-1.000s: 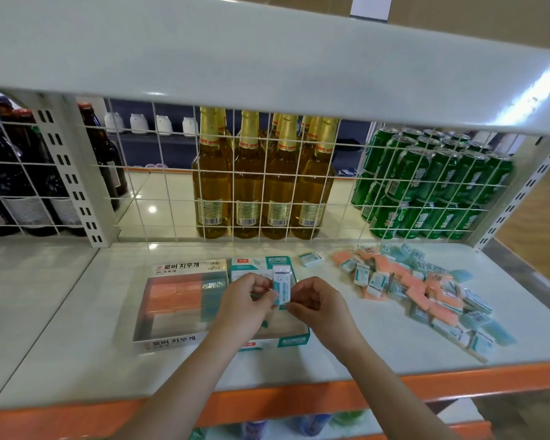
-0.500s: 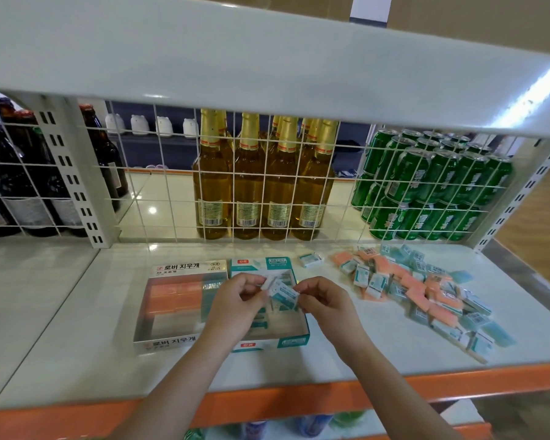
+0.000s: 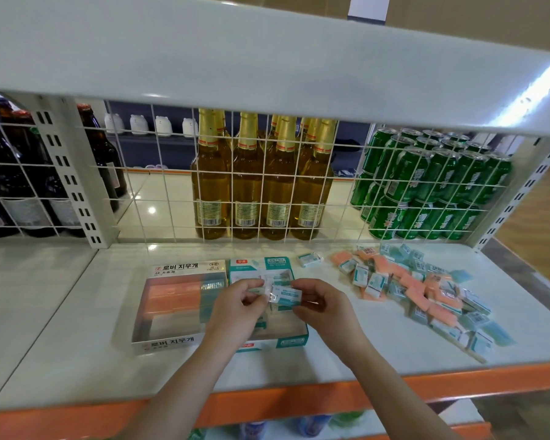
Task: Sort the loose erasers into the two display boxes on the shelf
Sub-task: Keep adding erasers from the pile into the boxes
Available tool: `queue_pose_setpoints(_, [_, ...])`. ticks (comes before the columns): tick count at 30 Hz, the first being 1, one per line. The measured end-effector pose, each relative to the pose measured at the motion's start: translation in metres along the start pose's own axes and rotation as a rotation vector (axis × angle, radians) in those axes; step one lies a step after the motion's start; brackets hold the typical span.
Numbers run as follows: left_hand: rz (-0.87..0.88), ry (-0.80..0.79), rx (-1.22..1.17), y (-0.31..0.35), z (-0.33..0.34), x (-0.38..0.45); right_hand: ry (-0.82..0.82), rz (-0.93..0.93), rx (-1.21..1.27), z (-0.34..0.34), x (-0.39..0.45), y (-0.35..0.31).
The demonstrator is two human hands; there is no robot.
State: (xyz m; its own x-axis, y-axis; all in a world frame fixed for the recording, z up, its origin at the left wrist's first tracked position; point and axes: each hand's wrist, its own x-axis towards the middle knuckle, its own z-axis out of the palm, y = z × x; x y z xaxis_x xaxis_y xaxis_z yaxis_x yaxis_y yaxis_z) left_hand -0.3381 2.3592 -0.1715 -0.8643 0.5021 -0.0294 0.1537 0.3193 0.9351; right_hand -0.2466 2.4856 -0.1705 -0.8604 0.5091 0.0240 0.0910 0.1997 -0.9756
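Hands: left hand (image 3: 235,304) and right hand (image 3: 323,304) pinch one teal eraser (image 3: 286,295) together above the teal box (image 3: 291,341)
Boxes: orange box (image 3: 169,342) and teal box part-filled
Remaining: loose pile (image 3: 426,290) large, stray eraser (image 3: 310,259) behind; sorting looks early

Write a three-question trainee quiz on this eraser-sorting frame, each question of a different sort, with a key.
1. True or false: the pile of loose erasers lies to the right of both display boxes.
2. Which box are the hands above? A) the salmon box B) the teal box C) neither
3. Fill in: the left hand and right hand together hold one ____-and-white eraser.

Key: 1 true; 2 B; 3 teal. One single eraser lies apart, behind the teal box, near the wire grid.
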Motion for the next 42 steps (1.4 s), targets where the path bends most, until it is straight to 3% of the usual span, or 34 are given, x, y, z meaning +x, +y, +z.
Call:
queue_pose_setpoints(20, [0.073,-0.031,0.073,0.001,-0.003,0.004,0.012,-0.061,-0.221,-0.017,0.01,0.008])
queue_pose_setpoints(25, [0.205,-0.012,0.357,-0.006,-0.011,0.008,-0.132,-0.077,-0.482,-0.024,0.015,0.005])
queue_pose_setpoints(32, [0.399,-0.205,0.867,0.001,-0.019,0.011,-0.154,-0.157,-0.707,-0.013,0.018,0.005])
queue_pose_setpoints(42, [0.383,-0.303,0.833,-0.007,-0.011,0.015,-0.193,-0.135,-0.931,-0.01,0.016,-0.001])
